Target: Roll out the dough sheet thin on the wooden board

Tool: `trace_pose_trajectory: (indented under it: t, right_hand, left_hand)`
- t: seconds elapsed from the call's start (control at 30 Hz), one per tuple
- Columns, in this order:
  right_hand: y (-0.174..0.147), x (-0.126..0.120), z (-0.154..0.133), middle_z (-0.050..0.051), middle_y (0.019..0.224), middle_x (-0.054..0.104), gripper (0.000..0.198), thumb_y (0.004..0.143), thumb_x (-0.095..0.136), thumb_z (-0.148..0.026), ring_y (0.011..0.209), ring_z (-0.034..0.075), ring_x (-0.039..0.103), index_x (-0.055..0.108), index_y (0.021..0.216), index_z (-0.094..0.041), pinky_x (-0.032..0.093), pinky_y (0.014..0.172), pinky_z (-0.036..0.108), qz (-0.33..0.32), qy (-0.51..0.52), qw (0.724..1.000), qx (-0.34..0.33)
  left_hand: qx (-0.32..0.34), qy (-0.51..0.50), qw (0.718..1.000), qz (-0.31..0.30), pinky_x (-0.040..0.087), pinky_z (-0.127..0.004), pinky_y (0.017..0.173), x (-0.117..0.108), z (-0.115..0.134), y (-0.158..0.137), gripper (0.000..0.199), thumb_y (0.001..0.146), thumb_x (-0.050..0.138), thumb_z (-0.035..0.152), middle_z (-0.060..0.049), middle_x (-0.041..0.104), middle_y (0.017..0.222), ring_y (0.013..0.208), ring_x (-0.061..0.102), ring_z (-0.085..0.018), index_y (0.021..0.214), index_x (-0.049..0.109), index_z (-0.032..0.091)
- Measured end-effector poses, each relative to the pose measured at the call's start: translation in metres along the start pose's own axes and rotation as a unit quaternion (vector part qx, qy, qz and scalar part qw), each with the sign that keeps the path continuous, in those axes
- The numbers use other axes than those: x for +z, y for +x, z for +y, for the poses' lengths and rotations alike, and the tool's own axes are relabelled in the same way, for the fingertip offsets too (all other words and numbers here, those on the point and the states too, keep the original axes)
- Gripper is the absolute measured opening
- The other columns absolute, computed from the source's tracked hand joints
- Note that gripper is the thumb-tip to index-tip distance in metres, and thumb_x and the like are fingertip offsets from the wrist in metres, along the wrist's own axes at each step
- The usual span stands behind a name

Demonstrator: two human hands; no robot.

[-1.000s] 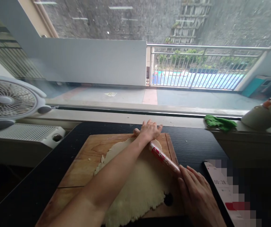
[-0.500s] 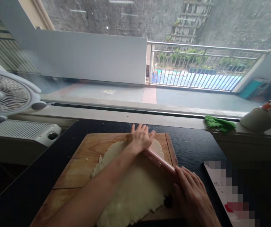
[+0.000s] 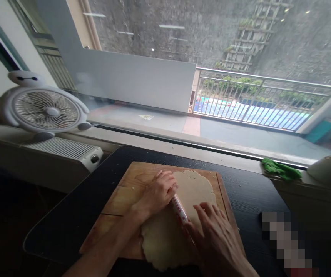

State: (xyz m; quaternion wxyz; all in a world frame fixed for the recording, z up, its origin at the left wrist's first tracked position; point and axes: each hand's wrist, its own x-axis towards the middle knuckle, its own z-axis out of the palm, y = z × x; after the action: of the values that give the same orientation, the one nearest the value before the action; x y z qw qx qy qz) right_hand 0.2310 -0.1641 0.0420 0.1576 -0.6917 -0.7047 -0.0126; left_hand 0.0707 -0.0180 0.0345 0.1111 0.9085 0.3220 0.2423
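A wide sheet of pale dough (image 3: 193, 184) with ragged edges lies on a wooden cutting board (image 3: 119, 194), its near end reaching past the board's front edge. Across it, slanting, lies a slim pink rolling pin (image 3: 179, 207) with a red and white print. My left hand (image 3: 161, 190) is curled over the pin's far end, knuckles up. Over its near end is my right hand (image 3: 214, 227), thumb side against the pin and bent fingers reaching over the dough to its right. Both palms and the pin's two ends are hidden.
The board rests on a black table (image 3: 67, 215) below a large window. A white fan (image 3: 50, 109) stands at the left above a slatted white unit (image 3: 67, 148). On the sill at right are a green cloth (image 3: 281, 169) and a pale pot (image 3: 327, 171). A blurred-out object lies at the table's right.
My left hand has drawn back toward me and curled its fingers. The pin now lies more lengthwise, nearer the dough's middle. The view has swung left, showing the whole fan.
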Motion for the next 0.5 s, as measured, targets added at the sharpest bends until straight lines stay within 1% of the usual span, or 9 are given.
trace_pose_trajectory:
  t: [0.07,0.13,0.2,0.27,0.3,0.33,0.4,0.47,0.5]
  right_hand:
    - [0.017,0.005,-0.030,0.005,0.093,0.060,0.023,0.080,0.055,-0.039,0.083,0.021,0.056,0.058,0.096,-0.023,0.043,0.075,0.034,-0.044,-0.007,0.999,0.005]
    - [0.031,0.005,-0.048,0.004,0.090,0.061,0.017,0.078,0.056,-0.030,0.079,0.019,0.056,0.058,0.092,-0.021,0.042,0.070,0.029,-0.092,-0.012,0.996,-0.003]
    - [0.041,-0.002,-0.050,0.004,0.088,0.061,0.015,0.077,0.052,-0.021,0.076,0.016,0.056,0.058,0.091,-0.020,0.040,0.065,0.026,-0.129,-0.017,0.991,-0.014]
    - [0.047,-0.016,-0.038,0.003,0.087,0.060,0.019,0.076,0.049,-0.015,0.077,0.015,0.055,0.058,0.092,-0.021,0.039,0.066,0.025,-0.135,-0.017,0.990,-0.036]
    - [0.049,-0.023,-0.028,0.002,0.088,0.059,0.022,0.076,0.047,-0.013,0.079,0.015,0.055,0.058,0.094,-0.021,0.039,0.068,0.025,-0.129,-0.016,0.990,-0.052]
    - [0.050,-0.030,-0.018,0.002,0.090,0.059,0.027,0.075,0.046,-0.011,0.083,0.016,0.054,0.058,0.096,-0.022,0.039,0.072,0.026,-0.121,-0.014,0.990,-0.069]
    - [0.052,-0.037,0.000,0.003,0.094,0.059,0.035,0.074,0.044,-0.008,0.091,0.017,0.053,0.058,0.103,-0.022,0.038,0.079,0.029,-0.121,-0.004,0.988,-0.095]
    - [0.054,-0.032,0.004,0.004,0.101,0.058,0.040,0.075,0.046,-0.010,0.094,0.017,0.053,0.056,0.111,-0.023,0.039,0.081,0.030,-0.145,0.019,0.984,-0.099]
    - [0.055,-0.024,0.000,0.004,0.107,0.057,0.040,0.077,0.048,-0.015,0.096,0.018,0.053,0.054,0.115,-0.024,0.039,0.083,0.030,-0.152,0.032,0.983,-0.097]
  left_hand:
    - [-0.012,0.020,1.000,0.016,0.030,-0.038,0.101,-0.003,-0.004,-0.005,0.031,0.092,0.034,0.028,-0.004,0.063,0.096,0.105,0.050,-0.019,0.086,0.063,0.020]
    - [-0.029,0.032,0.998,0.035,0.034,-0.036,0.096,-0.006,-0.010,-0.004,0.029,0.091,0.036,0.028,-0.004,0.063,0.094,0.098,0.052,-0.019,0.085,0.063,0.020]
    - [-0.061,0.030,0.995,0.067,0.036,-0.034,0.092,-0.013,-0.018,-0.003,0.028,0.090,0.036,0.028,-0.004,0.063,0.095,0.096,0.053,-0.018,0.089,0.062,0.020]
    - [-0.119,0.020,0.988,0.093,0.040,-0.029,0.083,-0.023,-0.031,-0.001,0.030,0.091,0.033,0.028,-0.005,0.063,0.093,0.090,0.056,-0.016,0.090,0.062,0.019]
    - [-0.154,0.015,0.984,0.092,0.041,-0.027,0.077,-0.028,-0.038,0.000,0.032,0.091,0.032,0.029,-0.005,0.064,0.089,0.084,0.057,-0.016,0.087,0.062,0.019]
    - [-0.185,0.011,0.979,0.079,0.041,-0.025,0.072,-0.034,-0.045,0.001,0.034,0.091,0.032,0.030,-0.005,0.065,0.084,0.078,0.058,-0.015,0.083,0.062,0.018]
    - [-0.227,0.007,0.974,0.024,0.040,-0.024,0.063,-0.044,-0.054,0.003,0.036,0.089,0.033,0.034,-0.006,0.065,0.076,0.071,0.059,-0.015,0.076,0.062,0.017]
    - [-0.251,0.013,0.967,-0.035,0.040,-0.025,0.061,-0.048,-0.057,0.006,0.037,0.086,0.036,0.039,-0.008,0.067,0.073,0.070,0.061,-0.018,0.072,0.063,0.016]
    - [-0.260,0.020,0.964,-0.057,0.041,-0.027,0.061,-0.049,-0.056,0.008,0.038,0.085,0.038,0.040,-0.010,0.067,0.074,0.071,0.062,-0.020,0.070,0.063,0.016]
